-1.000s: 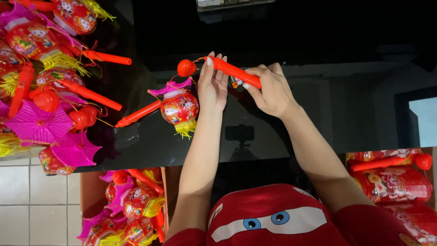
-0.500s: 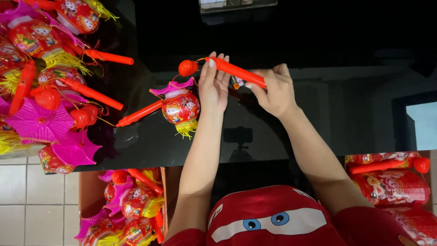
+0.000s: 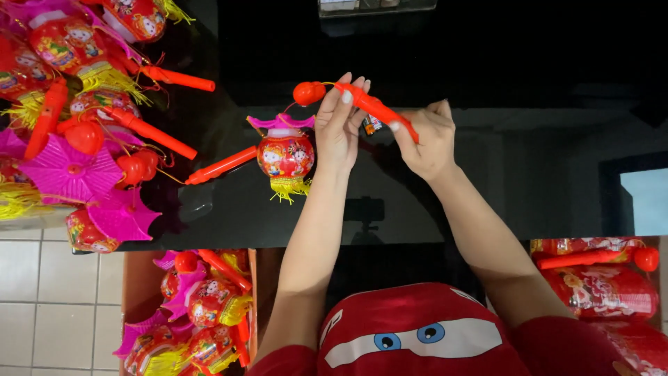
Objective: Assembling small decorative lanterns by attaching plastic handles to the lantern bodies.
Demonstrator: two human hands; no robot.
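Both my hands hold one orange plastic stick (image 3: 376, 108) over a glossy black table (image 3: 501, 181). My left hand (image 3: 339, 129) grips it near its round red tip (image 3: 307, 92). My right hand (image 3: 428, 136) pinches the other end. A small coloured piece (image 3: 372, 125) shows between the hands; what it is cannot be made out. A red toy lantern (image 3: 285, 154) with a pink top and yellow fringe lies just left of my left hand, hanging by a thin wire from the stick's tip. A second orange stick (image 3: 221, 166) lies beside the lantern.
A heap of similar red and pink lanterns (image 3: 76, 104) with orange sticks covers the table's left side. A cardboard box (image 3: 198, 310) of more lanterns sits on the tiled floor below. Packaged red lanterns (image 3: 602, 278) lie at lower right. A clear container (image 3: 376, 7) stands at the far edge.
Both hands have turned the orange stick slightly; its right end sits a little lower. The lantern and the heap have not moved.
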